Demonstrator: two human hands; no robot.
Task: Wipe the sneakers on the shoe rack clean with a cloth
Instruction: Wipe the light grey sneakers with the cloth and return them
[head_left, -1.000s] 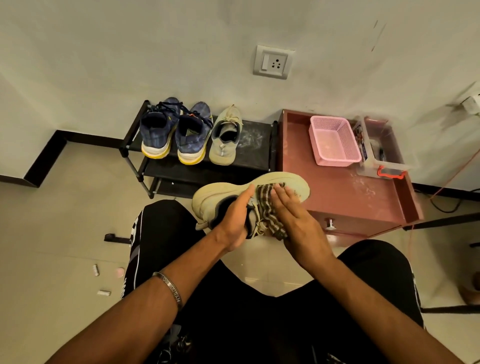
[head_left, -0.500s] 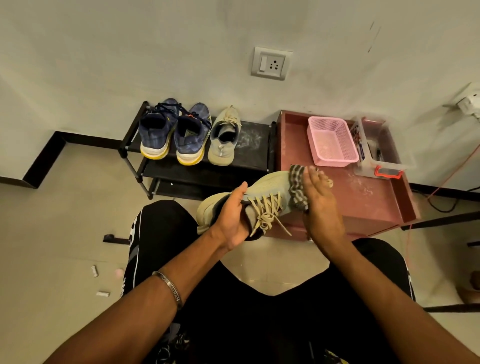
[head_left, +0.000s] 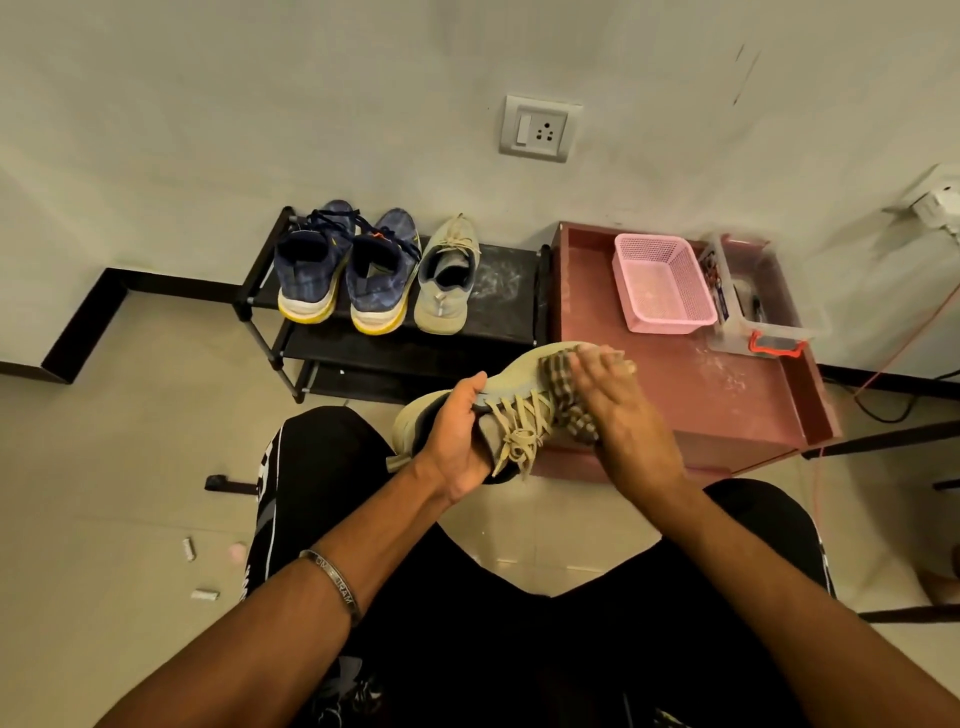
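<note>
beige knit lace-up sneaker at frame centre, left hand gripping its collar | right hand, fingers flat, presses checked cloth; since a second ago it slid from laces to toe; upper nearly wiped

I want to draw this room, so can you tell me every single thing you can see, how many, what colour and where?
Shoe rack: one, black, against the wall.
Blue sneakers: two, blue with yellow soles, on the rack's left.
Beige sneaker: one, on the rack beside them.
Held sneaker: one, beige, above the knees.
Cloth: one, checked, on the held sneaker.
Cabinet: one, reddish-brown, right of the rack.
Basket: one, pink, on the cabinet.
Clear box: one, orange latch, beside the basket.
Wall socket: one, white.
Left hand: grips the held sneaker.
Right hand: presses the cloth.
</note>
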